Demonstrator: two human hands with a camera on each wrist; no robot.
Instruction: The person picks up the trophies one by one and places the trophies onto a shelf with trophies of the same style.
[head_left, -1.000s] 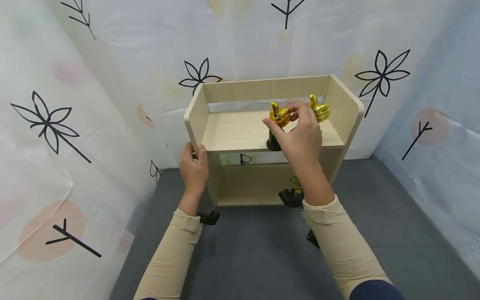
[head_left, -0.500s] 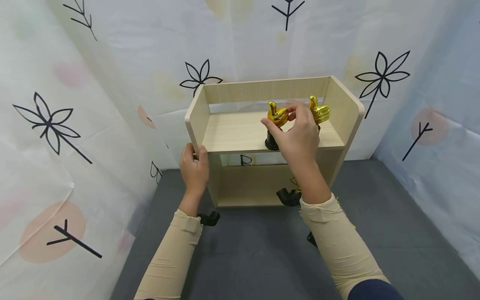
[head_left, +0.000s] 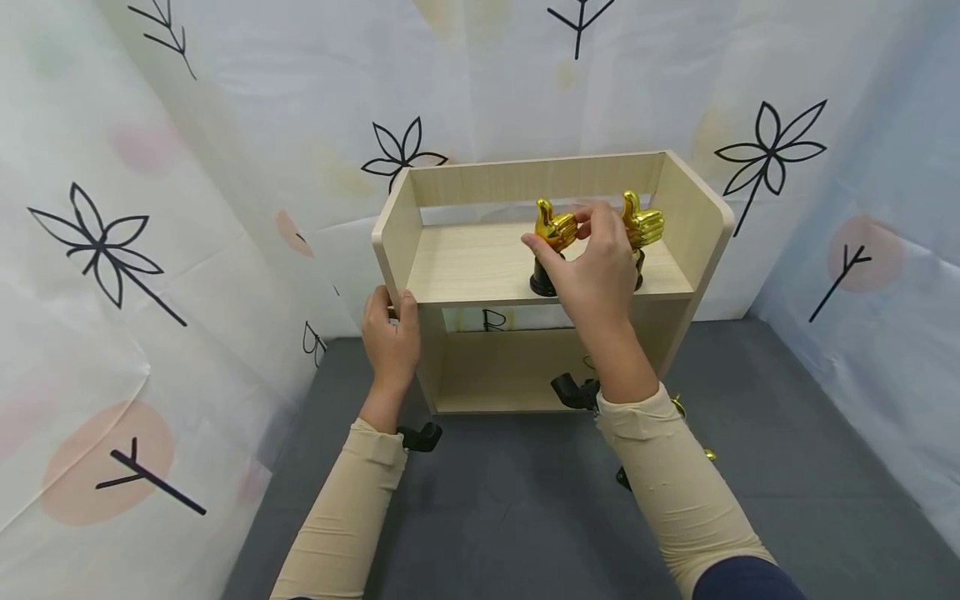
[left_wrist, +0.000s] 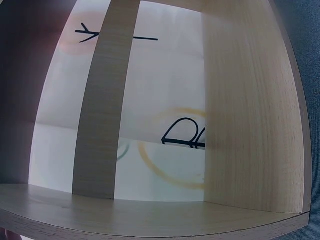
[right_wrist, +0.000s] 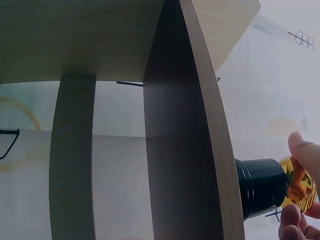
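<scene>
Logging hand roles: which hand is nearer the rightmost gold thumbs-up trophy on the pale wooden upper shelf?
Right. The right hand is just left of that trophy, partly covering it; the left hand is farther, at the pale left panel.

no legible text, labels, brands, numbers or signs anywhere
</scene>
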